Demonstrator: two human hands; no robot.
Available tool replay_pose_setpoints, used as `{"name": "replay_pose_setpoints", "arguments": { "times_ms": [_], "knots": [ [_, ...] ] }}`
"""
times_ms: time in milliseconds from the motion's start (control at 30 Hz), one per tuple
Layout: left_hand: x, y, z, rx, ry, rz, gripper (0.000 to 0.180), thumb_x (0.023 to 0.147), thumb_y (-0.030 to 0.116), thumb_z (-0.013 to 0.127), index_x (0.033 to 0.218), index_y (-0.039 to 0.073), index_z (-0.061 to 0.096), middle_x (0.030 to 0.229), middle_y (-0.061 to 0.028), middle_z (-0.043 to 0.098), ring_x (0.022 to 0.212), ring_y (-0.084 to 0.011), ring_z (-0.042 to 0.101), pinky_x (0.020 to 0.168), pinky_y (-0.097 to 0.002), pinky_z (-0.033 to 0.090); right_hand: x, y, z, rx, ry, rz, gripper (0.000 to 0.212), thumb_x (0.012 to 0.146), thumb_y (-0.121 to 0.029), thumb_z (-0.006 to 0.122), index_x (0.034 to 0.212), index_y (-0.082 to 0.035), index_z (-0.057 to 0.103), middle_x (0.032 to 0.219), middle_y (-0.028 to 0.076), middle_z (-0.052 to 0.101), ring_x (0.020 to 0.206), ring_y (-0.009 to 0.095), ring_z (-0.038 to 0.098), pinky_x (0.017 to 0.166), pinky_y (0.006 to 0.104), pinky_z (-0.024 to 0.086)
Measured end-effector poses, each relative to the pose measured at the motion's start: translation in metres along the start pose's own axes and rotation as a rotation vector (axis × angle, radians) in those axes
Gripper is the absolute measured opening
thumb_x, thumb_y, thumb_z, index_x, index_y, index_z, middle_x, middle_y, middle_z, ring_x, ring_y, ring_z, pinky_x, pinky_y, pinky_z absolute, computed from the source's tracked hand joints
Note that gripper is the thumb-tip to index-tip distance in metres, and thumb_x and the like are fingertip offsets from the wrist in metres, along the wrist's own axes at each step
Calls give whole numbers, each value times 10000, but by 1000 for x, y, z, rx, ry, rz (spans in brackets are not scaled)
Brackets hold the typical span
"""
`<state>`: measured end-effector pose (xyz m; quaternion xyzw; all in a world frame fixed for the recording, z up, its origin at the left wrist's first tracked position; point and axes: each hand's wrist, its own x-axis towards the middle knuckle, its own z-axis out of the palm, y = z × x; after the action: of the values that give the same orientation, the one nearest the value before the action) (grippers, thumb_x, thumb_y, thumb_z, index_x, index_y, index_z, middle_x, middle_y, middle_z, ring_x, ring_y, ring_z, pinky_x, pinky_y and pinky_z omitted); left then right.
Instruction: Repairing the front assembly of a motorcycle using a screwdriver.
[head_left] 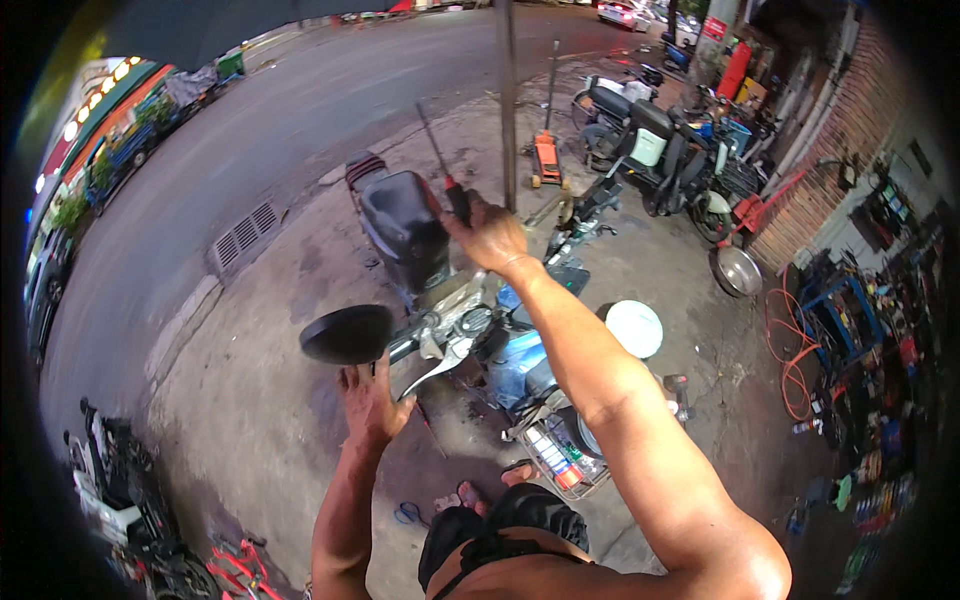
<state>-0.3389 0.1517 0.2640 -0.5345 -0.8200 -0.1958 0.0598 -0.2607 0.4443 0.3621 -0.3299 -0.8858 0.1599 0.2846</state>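
My right hand (488, 236) is closed around the handle of a long screwdriver (457, 200), above the scooter's black seat (402, 215). The screwdriver's thin shaft points up and away to the left. Below the round black mirror (346, 334), my left hand (372, 405) has its fingers apart at the mirror's lower edge, its thumb beside the silver brake lever (440, 365). Whether those fingers press on the mirror stem I cannot tell. Bare metal and cables of the scooter's handlebar (470, 322) show between my arms; my right forearm hides part of the body.
A wire basket (565, 470) with bottles is at the scooter's front. Beyond stand an orange floor jack (547, 160), a pole (508, 110) and parked scooters (650, 130). To the right are a white bucket (634, 328), metal basin (738, 272), orange hose (790, 370) and tool clutter.
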Motion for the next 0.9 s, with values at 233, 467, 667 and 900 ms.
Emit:
{"name": "replay_pose_setpoints", "arguments": {
  "times_ms": [233, 467, 667, 900],
  "knots": [
    [-7, -1, 12, 54, 15, -26, 983, 618, 251, 845, 1438, 46, 344, 1413, -256, 353, 1272, -443, 348, 1074, -570, 239, -2, -7, 0, 35, -8, 11, 598, 872, -539, 551, 1199, -40, 519, 927, 234, 683, 881, 414, 658, 779, 496, 524],
    [-2, -20, 10, 30, 39, 62, 1008, 602, 219, 854, 1441, 39, 325, 1412, -267, 374, 1254, -452, 377, 1054, -565, 271, -5, -17, -11, 91, -83, 35, 682, 881, -586, 515, 1249, -11, 504, 963, 268, 667, 929, 430, 641, 813, 505, 501],
    [-7, -2, -5, 44, -15, 42, 1043, 600, 242, 858, 1452, 29, 295, 1423, -287, 350, 1259, -471, 370, 1057, -574, 264, -4, -14, -6, 83, -48, 1, 691, 880, -601, 509, 1221, 0, 513, 937, 268, 669, 916, 431, 642, 802, 502, 505],
    [-3, -20, 12, 49, 35, 50, 998, 610, 243, 859, 1426, 29, 326, 1398, -269, 386, 1274, -452, 370, 1068, -570, 261, -2, -7, 0, 41, -43, 7, 695, 883, -611, 501, 1216, -1, 520, 972, 262, 668, 927, 431, 639, 820, 498, 500]
  ]
}}
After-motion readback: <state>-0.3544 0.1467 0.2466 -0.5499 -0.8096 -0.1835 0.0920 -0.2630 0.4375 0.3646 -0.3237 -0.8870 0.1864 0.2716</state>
